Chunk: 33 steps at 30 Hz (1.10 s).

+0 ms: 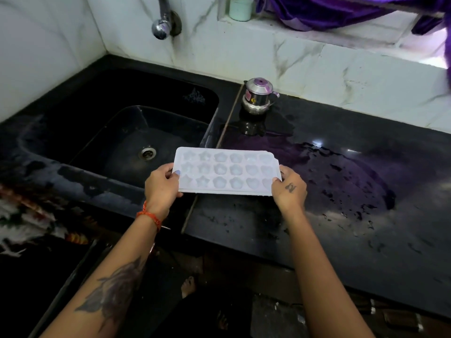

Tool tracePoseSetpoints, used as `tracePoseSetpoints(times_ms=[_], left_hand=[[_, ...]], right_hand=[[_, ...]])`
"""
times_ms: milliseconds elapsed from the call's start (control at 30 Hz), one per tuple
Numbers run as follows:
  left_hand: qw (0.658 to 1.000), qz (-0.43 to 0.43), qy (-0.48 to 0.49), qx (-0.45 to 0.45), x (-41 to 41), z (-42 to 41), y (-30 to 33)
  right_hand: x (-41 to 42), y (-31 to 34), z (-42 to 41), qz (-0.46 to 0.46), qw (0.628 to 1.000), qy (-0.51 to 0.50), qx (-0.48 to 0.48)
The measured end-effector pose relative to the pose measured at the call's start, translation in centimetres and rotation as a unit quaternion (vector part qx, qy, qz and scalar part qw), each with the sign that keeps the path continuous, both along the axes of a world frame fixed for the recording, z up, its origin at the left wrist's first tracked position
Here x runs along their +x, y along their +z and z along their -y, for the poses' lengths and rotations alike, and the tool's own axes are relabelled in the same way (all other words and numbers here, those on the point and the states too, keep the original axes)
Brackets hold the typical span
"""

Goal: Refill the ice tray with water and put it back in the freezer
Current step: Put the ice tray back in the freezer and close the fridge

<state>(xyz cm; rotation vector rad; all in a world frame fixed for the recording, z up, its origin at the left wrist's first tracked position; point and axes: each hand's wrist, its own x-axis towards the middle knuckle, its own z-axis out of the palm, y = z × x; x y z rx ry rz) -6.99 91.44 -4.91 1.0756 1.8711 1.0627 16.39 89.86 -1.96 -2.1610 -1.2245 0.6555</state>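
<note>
A white ice tray [225, 170] with star- and heart-shaped cells is held level above the front edge of the black counter, right of the sink basin. My left hand [162, 185] grips its left short end, thumb on top. My right hand [289, 187] grips its right short end. Whether the cells hold water I cannot tell. The black sink [117, 132] lies to the left, its drain [147, 152] just left of the tray. A chrome tap [162, 25] comes out of the wall high above the sink; no water runs from it.
A small steel lidded pot [258, 96] stands at the back of the wet black counter [341, 191], beyond the tray. White marble tiles form the back wall, with a purple cloth [341, 11] on the ledge above. My bare feet show below the counter edge.
</note>
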Motion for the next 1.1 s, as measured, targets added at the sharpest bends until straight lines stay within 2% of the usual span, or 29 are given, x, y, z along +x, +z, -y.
tracePoseSetpoints(times_ms=[400, 767, 1100], left_hand=[[0.987, 0.021, 0.152, 0.039, -9.4, 4.7, 1.7], [0.970, 0.023, 0.241, 0.027, -19.2, 11.3, 2.4], [0.922, 0.022, 0.384, 0.042, -24.0, 19.1, 2.8]], right_hand=[[-9.8, 1.9, -1.7, -0.045, 0.988, 0.145, 0.034], [-20.9, 2.4, -0.2, -0.066, 0.965, 0.250, 0.038], [-28.8, 2.7, 2.3, -0.064, 0.924, 0.374, 0.040]])
